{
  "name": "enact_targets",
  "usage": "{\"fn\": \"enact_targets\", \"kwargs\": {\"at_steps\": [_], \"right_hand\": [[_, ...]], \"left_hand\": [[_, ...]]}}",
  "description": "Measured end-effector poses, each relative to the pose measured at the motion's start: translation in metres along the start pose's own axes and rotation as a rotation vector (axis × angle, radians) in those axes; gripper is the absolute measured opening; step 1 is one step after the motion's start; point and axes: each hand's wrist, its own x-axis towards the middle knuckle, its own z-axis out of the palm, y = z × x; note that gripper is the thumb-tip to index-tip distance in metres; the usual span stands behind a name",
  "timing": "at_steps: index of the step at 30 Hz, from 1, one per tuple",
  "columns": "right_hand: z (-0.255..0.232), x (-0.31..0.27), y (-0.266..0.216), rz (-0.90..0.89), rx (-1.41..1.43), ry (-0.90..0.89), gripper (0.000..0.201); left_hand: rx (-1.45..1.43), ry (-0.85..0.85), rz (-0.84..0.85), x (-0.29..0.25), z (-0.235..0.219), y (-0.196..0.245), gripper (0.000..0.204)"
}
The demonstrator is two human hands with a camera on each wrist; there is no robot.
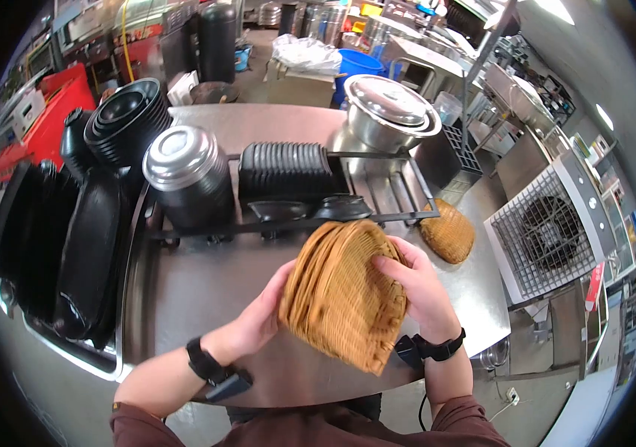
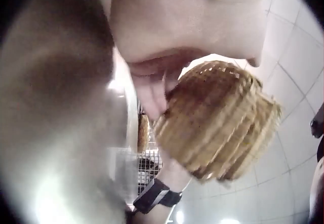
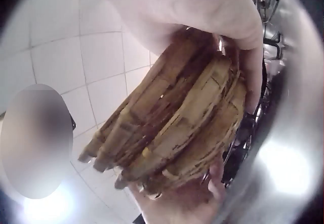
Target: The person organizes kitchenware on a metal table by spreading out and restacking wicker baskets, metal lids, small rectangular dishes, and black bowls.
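Note:
A nested stack of woven bamboo baskets (image 1: 351, 298) is held tilted over the steel table's front part, between both hands. My left hand (image 1: 261, 316) grips the stack's left side. My right hand (image 1: 426, 289) holds the right side, its thumb on the woven face of the front basket and its fingers behind. The layered rims of the stack (image 3: 177, 128) show in the right wrist view, and its woven side (image 2: 217, 112) in the left wrist view. One more woven basket (image 1: 448, 231) lies on the table's right side.
A black metal rack (image 1: 296, 222) on the steel table (image 1: 206, 298) carries stacked black dishes (image 1: 284, 171) and lidded bowls (image 1: 188, 179). A lidded steel pot (image 1: 389, 112) stands behind. Black trays (image 1: 91, 253) sit at the left; a fan unit (image 1: 549, 231) stands right.

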Motion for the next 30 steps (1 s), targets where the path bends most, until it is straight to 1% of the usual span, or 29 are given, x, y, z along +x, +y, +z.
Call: {"fn": "enact_targets", "kwargs": {"at_steps": [2, 3, 4, 6, 7, 8, 9, 10, 11, 12, 13, 14, 16, 17, 18, 19, 20, 21, 22, 23, 24, 25, 26, 28, 29, 30], "right_hand": [[-0.003, 0.000, 0.006, 0.027, 0.393, 0.080, 0.038], [0.000, -0.001, 0.007, 0.038, 0.418, 0.108, 0.040], [0.003, -0.002, 0.010, 0.026, 0.419, 0.115, 0.040], [0.013, -0.002, 0.018, 0.096, 0.461, 0.142, 0.044], [0.019, -0.006, 0.016, 0.078, 0.415, 0.082, 0.049], [0.024, -0.009, 0.015, 0.060, 0.348, -0.003, 0.056], [0.029, -0.013, 0.013, 0.077, 0.333, -0.049, 0.062], [0.034, -0.017, 0.009, 0.095, 0.319, -0.096, 0.068], [0.036, -0.022, 0.005, 0.087, 0.318, -0.101, 0.068], [0.035, -0.028, 0.000, 0.046, 0.234, -0.129, 0.075], [0.032, -0.033, -0.005, 0.004, 0.148, -0.157, 0.083], [0.027, -0.040, -0.006, 0.001, 0.146, -0.164, 0.083], [0.019, -0.050, -0.015, -0.528, -0.053, -0.254, 0.104], [0.025, -0.060, -0.032, -0.722, -0.400, -0.058, 0.110], [0.022, -0.066, -0.037, -0.718, -0.407, -0.068, 0.110], [0.014, -0.074, -0.040, -0.906, -0.959, -0.040, 0.103], [0.011, -0.082, -0.044, -1.070, -1.521, -0.014, 0.097], [0.021, -0.090, -0.051, -1.027, -1.694, -0.069, 0.066], [0.024, -0.090, -0.051, -1.030, -1.698, -0.073, 0.066], [0.027, -0.090, -0.052, -0.999, -1.744, -0.178, 0.058], [0.030, -0.090, -0.052, -0.965, -1.788, -0.283, 0.049], [0.035, -0.086, -0.050, -0.991, -1.670, -0.314, 0.040], [0.037, -0.085, -0.048, -0.988, -1.673, -0.313, 0.040], [0.039, -0.083, -0.044, -0.998, -1.586, -0.388, 0.033], [0.041, -0.083, -0.032, -1.024, -1.568, -0.361, 0.027], [0.042, -0.085, -0.030, -1.027, -1.569, -0.363, 0.027]], "left_hand": [[0.142, -0.070, 0.254, 0.002, 0.011, -0.005, 0.124], [0.324, -0.145, 0.265, -0.003, 0.010, -0.006, 0.152], [0.528, -0.161, 0.325, -0.004, 0.019, -0.003, 0.155], [0.648, -0.080, 0.433, -0.002, 0.023, -0.019, 0.154], [0.653, -0.087, 0.442, -0.002, 0.020, -0.024, 0.154], [0.546, 0.009, 0.430, -0.002, 0.018, -0.028, 0.150], [0.436, 0.104, 0.417, -0.001, 0.018, -0.027, 0.146], [0.443, 0.100, 0.428, -0.002, 0.017, -0.021, 0.146], [0.293, 0.166, 0.357, -0.006, 0.017, -0.013, 0.142], [0.143, 0.232, 0.284, -0.011, 0.014, -0.005, 0.139], [0.183, 0.226, 0.310, -0.012, -0.002, -0.010, 0.128], [0.185, 0.229, 0.317, -0.015, -0.010, -0.014, 0.128], [-0.006, 0.137, 0.298, -0.016, -0.013, -0.013, 0.120], [-0.013, 0.142, 0.309, -0.015, -0.014, -0.013, 0.120], [-0.046, 0.078, 0.253, -0.012, -0.015, -0.012, 0.113], [-0.082, 0.015, 0.196, -0.010, -0.014, -0.011, 0.107], [-0.098, 0.020, 0.203, -0.010, -0.012, -0.010, 0.107], [-0.088, -0.017, 0.117, -0.010, -0.011, -0.006, 0.102], [-0.069, -0.058, 0.028, -0.010, -0.010, -0.004, 0.097], [-0.033, -0.053, 0.012, -0.011, -0.011, -0.007, 0.087], [-0.034, -0.055, 0.013, -0.011, -0.010, -0.008, 0.087], [-0.027, -0.075, -0.014, -0.010, -0.010, -0.009, 0.087], [-0.020, -0.095, -0.042, -0.010, -0.010, -0.010, 0.087], [0.017, -0.119, -0.035, -0.009, -0.013, -0.012, 0.087], [0.057, -0.141, -0.027, -0.009, -0.014, -0.012, 0.087], [0.057, -0.141, -0.024, -0.009, -0.012, -0.010, 0.087]]}}
